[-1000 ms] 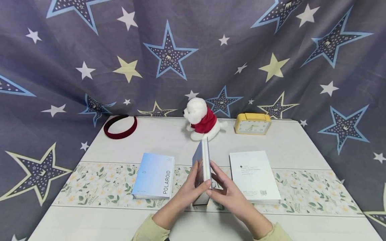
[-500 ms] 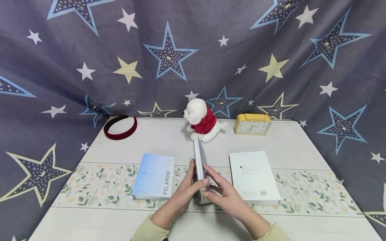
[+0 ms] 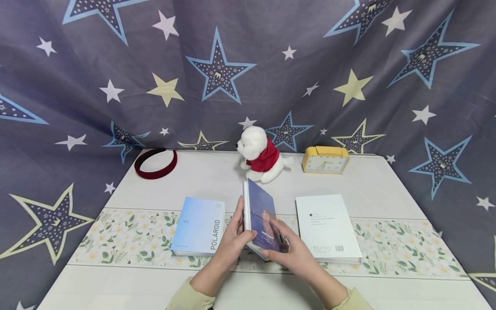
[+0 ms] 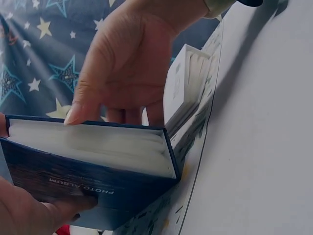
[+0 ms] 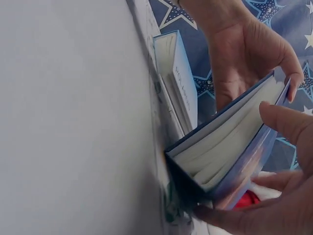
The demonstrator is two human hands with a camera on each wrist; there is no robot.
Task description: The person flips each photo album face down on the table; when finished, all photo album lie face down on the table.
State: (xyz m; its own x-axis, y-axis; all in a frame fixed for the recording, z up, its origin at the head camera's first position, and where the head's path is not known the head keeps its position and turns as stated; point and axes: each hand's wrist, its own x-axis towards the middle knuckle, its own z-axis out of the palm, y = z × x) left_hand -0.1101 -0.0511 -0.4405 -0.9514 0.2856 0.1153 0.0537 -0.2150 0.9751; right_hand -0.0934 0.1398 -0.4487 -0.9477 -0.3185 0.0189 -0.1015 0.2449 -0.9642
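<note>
Between my two hands a dark blue photo album (image 3: 261, 206) stands tilted above the floral strip, its front cover turned partly to the right. My left hand (image 3: 228, 243) grips its left side, thumb at the near page edge. My right hand (image 3: 294, 249) holds the cover side, fingers spread over the picture and thumb at the lower edge. In the left wrist view, the white page block (image 4: 93, 142) shows between the covers. The right wrist view shows my right thumb (image 5: 283, 117) on the album's edge, with fingers against the cover. The album looks closed.
A blue-and-white box-like POLAROID book (image 3: 197, 224) lies to the left, a white book (image 3: 327, 228) with a barcode to the right. Farther back are a dark red headband (image 3: 156, 172), a white plush dog (image 3: 263, 157) in red, and a yellow clock (image 3: 325, 160). A starry curtain (image 3: 217, 116) hangs behind.
The album was edge-on with its left cover showing; both hands have turned it so its right-hand cover now faces more toward the head view. It has shifted slightly left. The other objects stay put.
</note>
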